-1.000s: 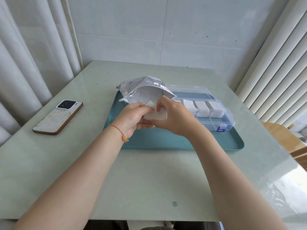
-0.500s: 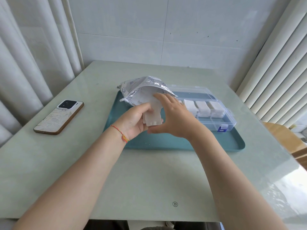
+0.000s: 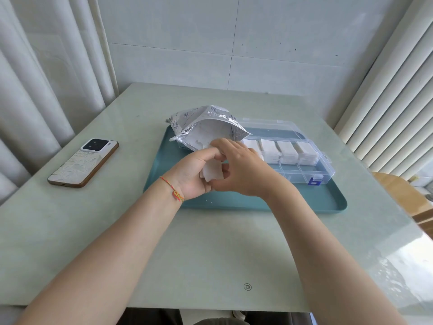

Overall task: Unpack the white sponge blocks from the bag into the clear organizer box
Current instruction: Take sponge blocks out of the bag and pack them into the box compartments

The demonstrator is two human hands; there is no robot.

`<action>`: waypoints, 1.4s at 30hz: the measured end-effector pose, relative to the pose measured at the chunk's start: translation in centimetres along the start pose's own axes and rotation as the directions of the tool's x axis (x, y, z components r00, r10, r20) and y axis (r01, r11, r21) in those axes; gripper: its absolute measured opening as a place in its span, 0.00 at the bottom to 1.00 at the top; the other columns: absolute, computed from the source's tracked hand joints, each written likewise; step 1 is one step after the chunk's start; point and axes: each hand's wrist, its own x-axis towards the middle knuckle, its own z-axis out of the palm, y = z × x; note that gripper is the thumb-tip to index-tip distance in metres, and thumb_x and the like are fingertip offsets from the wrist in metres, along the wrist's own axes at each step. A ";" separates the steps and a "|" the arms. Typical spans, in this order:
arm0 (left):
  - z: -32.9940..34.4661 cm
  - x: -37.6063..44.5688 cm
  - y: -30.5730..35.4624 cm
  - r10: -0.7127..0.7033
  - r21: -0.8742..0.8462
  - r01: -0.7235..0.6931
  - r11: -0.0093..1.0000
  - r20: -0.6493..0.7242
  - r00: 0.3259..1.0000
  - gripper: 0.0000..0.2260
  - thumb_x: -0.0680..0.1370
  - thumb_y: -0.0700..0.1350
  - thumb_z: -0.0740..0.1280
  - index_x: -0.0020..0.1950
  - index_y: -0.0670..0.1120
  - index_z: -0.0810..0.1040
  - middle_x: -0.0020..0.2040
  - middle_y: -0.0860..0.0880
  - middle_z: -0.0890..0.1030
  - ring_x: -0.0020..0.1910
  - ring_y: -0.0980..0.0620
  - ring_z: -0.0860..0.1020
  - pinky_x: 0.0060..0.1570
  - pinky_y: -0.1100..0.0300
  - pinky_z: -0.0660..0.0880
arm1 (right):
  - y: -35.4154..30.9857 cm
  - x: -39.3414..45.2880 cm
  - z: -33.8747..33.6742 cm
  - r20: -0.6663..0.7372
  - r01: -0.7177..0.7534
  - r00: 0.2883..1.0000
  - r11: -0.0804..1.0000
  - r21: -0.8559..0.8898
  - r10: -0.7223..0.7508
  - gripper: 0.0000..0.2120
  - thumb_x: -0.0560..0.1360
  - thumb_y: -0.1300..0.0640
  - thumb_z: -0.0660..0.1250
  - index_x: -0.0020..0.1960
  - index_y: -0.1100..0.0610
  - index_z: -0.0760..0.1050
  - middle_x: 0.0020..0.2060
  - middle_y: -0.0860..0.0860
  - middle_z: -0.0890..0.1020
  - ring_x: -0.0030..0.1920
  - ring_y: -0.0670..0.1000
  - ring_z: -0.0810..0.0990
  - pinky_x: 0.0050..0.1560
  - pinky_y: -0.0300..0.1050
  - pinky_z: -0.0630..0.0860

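Observation:
A white sponge block (image 3: 212, 172) sits between my two hands, just in front of the open mouth of the silver foil bag (image 3: 206, 127). My left hand (image 3: 192, 174) curls around the block from the left and below. My right hand (image 3: 243, 170) pinches it from the right, thumb under, fingers over. The clear organizer box (image 3: 304, 170) lies open to the right on the teal tray (image 3: 328, 202); its back row holds several white sponge blocks (image 3: 287, 151), while the front compartments look bare.
A phone (image 3: 83, 163) lies camera-up on the table to the left of the tray. Curtains hang at the left, a ribbed wall panel stands at the right, and a wooden chair edge (image 3: 403, 195) shows beyond the table's right side.
The block has come out of the bag's mouth and moved slightly toward me. Both hands have closed more tightly around it, the right fingers curling over the top.

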 end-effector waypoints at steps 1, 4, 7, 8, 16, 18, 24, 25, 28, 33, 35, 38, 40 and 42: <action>0.0 -0.1 0.0 0.002 0.011 -0.003 1.000 0.042 0.999 0.08 0.77 0.40 0.61 0.42 0.49 0.78 0.37 0.50 0.79 0.35 0.54 0.79 0.37 0.59 0.66 | 0.0 0.0 0.0 0.008 -0.001 1.000 1.000 0.007 0.001 0.35 0.66 0.47 0.75 0.69 0.49 0.65 0.60 0.45 0.72 0.62 0.50 0.68 0.63 0.51 0.65; 0.1 -0.4 0.0 0.008 -0.045 0.001 0.999 0.183 0.983 0.08 0.72 0.40 0.64 0.48 0.46 0.79 0.42 0.47 0.78 0.41 0.51 0.77 0.43 0.57 0.68 | 0.2 -0.2 -0.3 0.038 -0.025 0.999 1.000 0.015 0.025 0.42 0.64 0.42 0.76 0.73 0.45 0.60 0.64 0.44 0.70 0.66 0.48 0.67 0.66 0.50 0.63; 0.0 -0.3 0.0 0.000 -0.099 0.019 0.995 0.194 0.981 0.09 0.75 0.38 0.59 0.48 0.46 0.78 0.43 0.47 0.77 0.41 0.51 0.76 0.42 0.59 0.70 | 0.2 -0.2 -0.3 0.022 -0.030 0.999 0.999 0.020 0.030 0.42 0.63 0.41 0.77 0.71 0.47 0.62 0.63 0.43 0.69 0.65 0.48 0.68 0.64 0.50 0.64; -0.1 -0.2 0.1 -0.012 -0.097 0.030 0.995 0.180 0.984 0.10 0.77 0.38 0.57 0.47 0.46 0.78 0.41 0.48 0.77 0.39 0.52 0.77 0.40 0.59 0.69 | 0.2 -0.1 -0.3 0.001 -0.025 1.000 0.999 0.028 0.025 0.40 0.63 0.41 0.77 0.69 0.48 0.63 0.62 0.43 0.70 0.63 0.48 0.69 0.63 0.50 0.65; -0.4 0.3 0.0 -0.010 -0.180 0.029 0.983 0.106 0.994 0.10 0.71 0.39 0.68 0.50 0.48 0.76 0.44 0.49 0.75 0.41 0.53 0.74 0.38 0.62 0.72 | 0.2 0.0 0.2 0.011 -0.001 1.000 0.986 0.169 -0.001 0.43 0.64 0.45 0.78 0.73 0.43 0.61 0.62 0.43 0.71 0.63 0.45 0.70 0.65 0.52 0.70; -0.5 0.5 -0.1 -0.016 -0.169 0.036 0.985 0.120 0.993 0.15 0.69 0.39 0.70 0.54 0.49 0.74 0.44 0.50 0.74 0.40 0.53 0.73 0.37 0.62 0.73 | 0.1 0.0 0.0 0.008 -0.011 1.000 0.978 0.207 0.010 0.45 0.64 0.46 0.79 0.75 0.43 0.59 0.65 0.44 0.71 0.63 0.44 0.71 0.65 0.51 0.70; 0.1 0.0 -0.1 -0.043 -0.035 0.048 0.998 0.129 0.991 0.11 0.73 0.40 0.65 0.53 0.50 0.73 0.42 0.49 0.75 0.39 0.52 0.75 0.37 0.59 0.69 | -0.1 0.0 0.0 0.036 -0.025 0.999 0.980 0.199 0.018 0.42 0.65 0.46 0.78 0.73 0.46 0.60 0.60 0.43 0.72 0.49 0.39 0.73 0.61 0.48 0.71; 0.1 0.0 0.0 -0.054 -0.070 0.061 0.996 0.095 0.994 0.07 0.73 0.40 0.65 0.49 0.48 0.75 0.40 0.50 0.76 0.37 0.53 0.76 0.36 0.61 0.70 | -0.1 0.0 0.1 0.024 -0.025 0.999 0.979 0.200 0.021 0.44 0.64 0.45 0.78 0.74 0.46 0.59 0.62 0.44 0.70 0.54 0.42 0.74 0.63 0.50 0.71; -0.1 0.1 0.2 -0.056 -0.211 0.055 0.976 0.000 0.998 0.06 0.76 0.39 0.62 0.44 0.47 0.78 0.38 0.50 0.76 0.35 0.53 0.75 0.35 0.63 0.73 | -0.1 0.1 0.1 -0.044 -0.008 0.999 0.983 0.185 0.016 0.47 0.65 0.46 0.78 0.76 0.48 0.56 0.65 0.47 0.69 0.58 0.43 0.72 0.64 0.53 0.70; 0.3 0.1 -0.1 -0.029 -0.163 0.037 0.986 0.046 0.999 0.08 0.78 0.39 0.60 0.53 0.49 0.75 0.41 0.49 0.77 0.41 0.52 0.74 0.40 0.59 0.75 | -0.1 0.1 0.3 -0.104 0.018 0.995 0.968 0.251 0.009 0.42 0.68 0.52 0.76 0.75 0.48 0.58 0.61 0.45 0.68 0.53 0.43 0.70 0.55 0.46 0.74; 0.4 0.1 -0.1 -0.026 -0.156 0.030 0.987 0.032 0.999 0.08 0.78 0.39 0.61 0.49 0.50 0.77 0.39 0.50 0.76 0.38 0.54 0.73 0.40 0.59 0.74 | 0.1 0.2 0.2 -0.081 0.002 0.997 0.966 0.259 0.019 0.43 0.67 0.53 0.77 0.76 0.47 0.58 0.61 0.46 0.69 0.53 0.46 0.72 0.51 0.36 0.72; 0.3 0.0 -0.1 -0.001 -0.121 0.006 0.993 0.043 0.999 0.09 0.79 0.40 0.61 0.46 0.52 0.79 0.39 0.52 0.77 0.38 0.54 0.75 0.41 0.58 0.73 | 0.4 0.3 0.2 -0.081 0.002 0.996 0.956 0.293 0.023 0.43 0.67 0.55 0.77 0.75 0.45 0.59 0.57 0.48 0.73 0.51 0.52 0.77 0.48 0.35 0.75; 0.4 -0.2 -0.1 0.004 -0.100 0.003 0.995 0.068 0.998 0.09 0.79 0.40 0.60 0.47 0.52 0.78 0.39 0.52 0.78 0.38 0.53 0.76 0.42 0.58 0.72 | 0.3 0.3 0.3 -0.087 0.012 0.996 0.947 0.322 0.017 0.43 0.66 0.56 0.77 0.74 0.44 0.59 0.56 0.48 0.72 0.52 0.52 0.76 0.50 0.46 0.79; 0.4 -0.3 0.0 -0.007 -0.117 0.015 0.993 0.069 0.998 0.10 0.79 0.40 0.60 0.46 0.52 0.78 0.38 0.52 0.79 0.37 0.53 0.77 0.42 0.57 0.71 | 0.3 0.3 0.2 -0.070 0.010 0.997 0.937 0.350 0.015 0.46 0.65 0.56 0.79 0.75 0.43 0.58 0.59 0.47 0.71 0.55 0.49 0.74 0.48 0.46 0.79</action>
